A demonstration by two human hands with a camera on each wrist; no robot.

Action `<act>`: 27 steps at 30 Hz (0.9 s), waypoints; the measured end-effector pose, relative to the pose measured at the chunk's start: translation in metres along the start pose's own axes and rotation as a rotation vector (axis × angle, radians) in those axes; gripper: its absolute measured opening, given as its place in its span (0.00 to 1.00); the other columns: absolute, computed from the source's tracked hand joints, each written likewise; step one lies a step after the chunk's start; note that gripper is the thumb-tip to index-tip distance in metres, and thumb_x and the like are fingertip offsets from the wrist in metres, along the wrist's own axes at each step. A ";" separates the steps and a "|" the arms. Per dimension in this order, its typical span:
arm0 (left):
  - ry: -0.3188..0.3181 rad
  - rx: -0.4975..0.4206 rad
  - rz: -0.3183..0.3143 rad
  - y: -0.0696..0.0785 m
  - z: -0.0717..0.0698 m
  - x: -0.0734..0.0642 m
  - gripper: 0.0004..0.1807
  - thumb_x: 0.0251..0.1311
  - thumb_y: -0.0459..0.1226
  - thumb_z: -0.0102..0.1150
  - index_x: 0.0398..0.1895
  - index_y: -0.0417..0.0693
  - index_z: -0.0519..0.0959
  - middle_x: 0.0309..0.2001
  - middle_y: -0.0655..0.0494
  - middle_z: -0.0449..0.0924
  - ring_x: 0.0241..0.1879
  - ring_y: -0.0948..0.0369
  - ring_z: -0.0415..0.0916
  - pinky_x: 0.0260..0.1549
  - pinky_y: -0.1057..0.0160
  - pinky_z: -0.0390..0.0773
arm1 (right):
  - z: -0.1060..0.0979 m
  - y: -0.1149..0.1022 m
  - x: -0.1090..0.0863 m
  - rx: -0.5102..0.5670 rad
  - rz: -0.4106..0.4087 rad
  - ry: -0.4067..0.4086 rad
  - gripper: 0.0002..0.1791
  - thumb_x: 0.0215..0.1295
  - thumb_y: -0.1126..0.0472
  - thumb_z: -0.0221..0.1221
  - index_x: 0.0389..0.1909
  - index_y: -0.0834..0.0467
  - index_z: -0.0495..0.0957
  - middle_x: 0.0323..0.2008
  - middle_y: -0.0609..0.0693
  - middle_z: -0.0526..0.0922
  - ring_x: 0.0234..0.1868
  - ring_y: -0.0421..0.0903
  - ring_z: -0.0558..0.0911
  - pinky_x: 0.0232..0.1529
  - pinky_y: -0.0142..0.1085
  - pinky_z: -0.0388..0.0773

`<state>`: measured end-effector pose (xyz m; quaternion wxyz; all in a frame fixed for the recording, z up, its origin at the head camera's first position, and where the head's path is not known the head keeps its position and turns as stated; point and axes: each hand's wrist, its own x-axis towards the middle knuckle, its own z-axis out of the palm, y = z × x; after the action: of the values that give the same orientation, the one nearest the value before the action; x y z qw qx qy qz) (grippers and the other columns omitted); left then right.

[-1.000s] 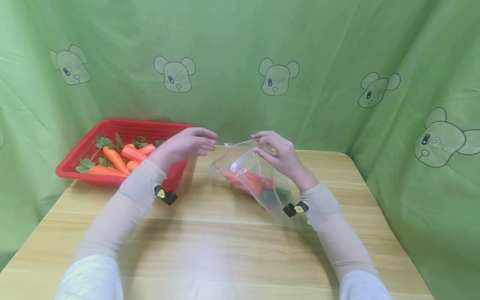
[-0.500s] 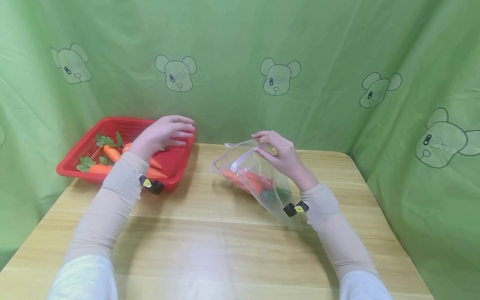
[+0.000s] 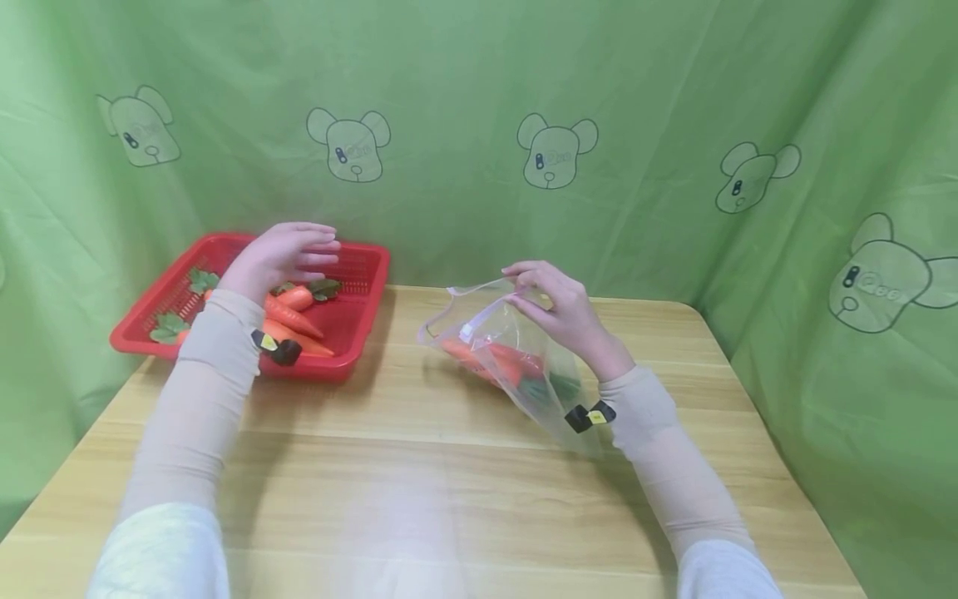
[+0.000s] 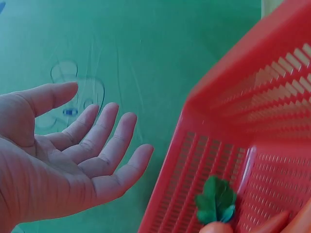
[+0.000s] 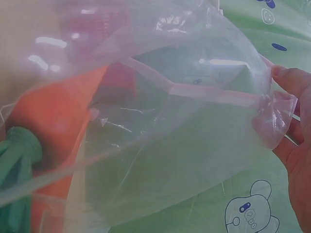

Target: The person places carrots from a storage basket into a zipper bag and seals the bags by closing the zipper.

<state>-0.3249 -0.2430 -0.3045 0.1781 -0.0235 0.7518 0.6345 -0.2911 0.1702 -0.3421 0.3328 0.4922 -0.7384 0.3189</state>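
Observation:
Over the red plastic basket [image 3: 352, 366] at the left, my left hand [image 3: 280, 259] hovers with relaxed, spread fingers and holds nothing. In the left wrist view the palm of this hand [image 4: 73, 160] faces up beside the basket's rim. Several orange carrots [image 3: 288, 316] with green leaf tops lie in the basket, partly hidden by my arm. My right hand [image 3: 557, 304] pinches the upper edge of a clear zip bag [image 3: 479, 320], whose mouth gapes toward the left. Inside the bag are orange carrots [image 5: 60, 116] with green tops [image 5: 19, 170].
A light wooden table [image 3: 419, 491] bears the basket and the bag. Green curtains [image 3: 449, 208] printed with bear heads hang behind the table and at its sides. A white slider [image 3: 466, 332] sits on the bag's zip.
My left hand has moved left, from beside the bag's mouth to above the basket, without holding anything. The right hand and the bag have stayed in place.

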 end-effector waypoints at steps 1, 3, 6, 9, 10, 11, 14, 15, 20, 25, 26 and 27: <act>0.005 0.009 -0.006 -0.001 -0.004 0.001 0.34 0.72 0.46 0.47 0.77 0.48 0.51 0.75 0.45 0.57 0.73 0.50 0.59 0.70 0.49 0.63 | 0.000 0.000 0.000 0.002 -0.001 0.002 0.10 0.52 0.73 0.68 0.32 0.66 0.76 0.45 0.60 0.84 0.48 0.54 0.83 0.56 0.26 0.76; 0.012 0.020 -0.019 -0.002 -0.011 0.002 0.34 0.72 0.46 0.47 0.77 0.49 0.51 0.75 0.46 0.56 0.73 0.50 0.58 0.71 0.49 0.62 | 0.001 0.001 0.000 0.003 -0.002 0.007 0.10 0.51 0.74 0.68 0.32 0.66 0.76 0.45 0.60 0.84 0.48 0.54 0.83 0.56 0.27 0.77; 0.019 0.052 -0.030 -0.005 -0.020 0.004 0.35 0.72 0.47 0.46 0.77 0.49 0.50 0.76 0.46 0.55 0.73 0.51 0.57 0.71 0.49 0.61 | 0.002 0.000 0.000 0.006 -0.004 0.010 0.11 0.51 0.74 0.68 0.32 0.65 0.76 0.45 0.60 0.85 0.47 0.54 0.83 0.56 0.27 0.77; 0.011 0.090 -0.020 -0.009 -0.029 0.006 0.36 0.73 0.47 0.44 0.77 0.46 0.47 0.75 0.47 0.55 0.73 0.51 0.57 0.72 0.50 0.60 | 0.002 0.000 0.000 0.009 -0.002 0.005 0.10 0.51 0.73 0.68 0.32 0.65 0.76 0.45 0.60 0.85 0.48 0.54 0.83 0.56 0.26 0.77; 0.014 0.101 -0.018 -0.011 -0.032 0.007 0.36 0.73 0.46 0.44 0.77 0.45 0.47 0.74 0.48 0.58 0.73 0.51 0.58 0.72 0.50 0.60 | 0.002 0.000 0.000 0.011 -0.002 0.008 0.11 0.51 0.74 0.68 0.32 0.65 0.76 0.45 0.60 0.85 0.48 0.54 0.83 0.56 0.26 0.77; 0.017 0.113 -0.016 -0.014 -0.034 0.008 0.36 0.73 0.46 0.45 0.77 0.44 0.47 0.73 0.49 0.60 0.72 0.51 0.58 0.72 0.51 0.59 | 0.002 0.000 0.000 0.012 -0.002 0.004 0.10 0.52 0.74 0.68 0.32 0.64 0.76 0.45 0.60 0.84 0.48 0.54 0.83 0.56 0.26 0.77; 0.046 0.153 -0.016 -0.019 -0.042 0.013 0.37 0.72 0.46 0.48 0.77 0.43 0.47 0.70 0.48 0.61 0.70 0.51 0.59 0.73 0.50 0.59 | 0.003 0.000 -0.001 0.014 -0.002 0.002 0.10 0.52 0.73 0.67 0.33 0.64 0.76 0.45 0.60 0.84 0.48 0.54 0.83 0.56 0.26 0.76; 0.064 0.171 -0.016 -0.021 -0.043 0.014 0.37 0.71 0.46 0.49 0.77 0.43 0.48 0.70 0.48 0.60 0.70 0.50 0.60 0.72 0.49 0.59 | 0.003 0.001 -0.001 0.016 -0.005 0.003 0.10 0.52 0.74 0.67 0.33 0.64 0.76 0.45 0.60 0.84 0.48 0.54 0.83 0.56 0.26 0.77; 0.123 0.371 0.036 -0.027 -0.052 0.016 0.35 0.70 0.44 0.51 0.74 0.40 0.54 0.71 0.38 0.58 0.67 0.45 0.62 0.69 0.45 0.63 | 0.003 0.001 -0.001 0.019 -0.007 0.009 0.12 0.50 0.75 0.68 0.33 0.65 0.76 0.45 0.60 0.84 0.48 0.54 0.83 0.56 0.27 0.77; 0.115 0.640 0.104 -0.033 -0.061 0.017 0.30 0.69 0.40 0.52 0.69 0.33 0.61 0.65 0.31 0.65 0.63 0.39 0.65 0.64 0.41 0.67 | 0.002 0.000 -0.001 0.019 -0.005 0.004 0.11 0.51 0.74 0.68 0.33 0.65 0.76 0.45 0.60 0.84 0.47 0.54 0.83 0.56 0.26 0.77; 0.110 0.684 0.111 -0.035 -0.062 0.017 0.30 0.68 0.39 0.53 0.68 0.32 0.62 0.64 0.30 0.66 0.62 0.39 0.66 0.63 0.40 0.67 | 0.002 0.000 -0.001 0.019 -0.004 0.002 0.11 0.52 0.74 0.68 0.33 0.65 0.76 0.45 0.60 0.84 0.48 0.54 0.83 0.56 0.26 0.77; 0.103 0.721 0.110 -0.036 -0.062 0.018 0.29 0.67 0.38 0.53 0.67 0.31 0.63 0.63 0.30 0.67 0.62 0.38 0.67 0.62 0.40 0.67 | 0.002 0.000 -0.001 0.019 -0.004 0.003 0.10 0.51 0.74 0.68 0.33 0.65 0.76 0.45 0.61 0.84 0.47 0.54 0.83 0.56 0.26 0.77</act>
<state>-0.3470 -0.3066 -0.3354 0.1023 0.0494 0.9352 0.3355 -0.2912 0.1689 -0.3440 0.3298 0.4963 -0.7339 0.3261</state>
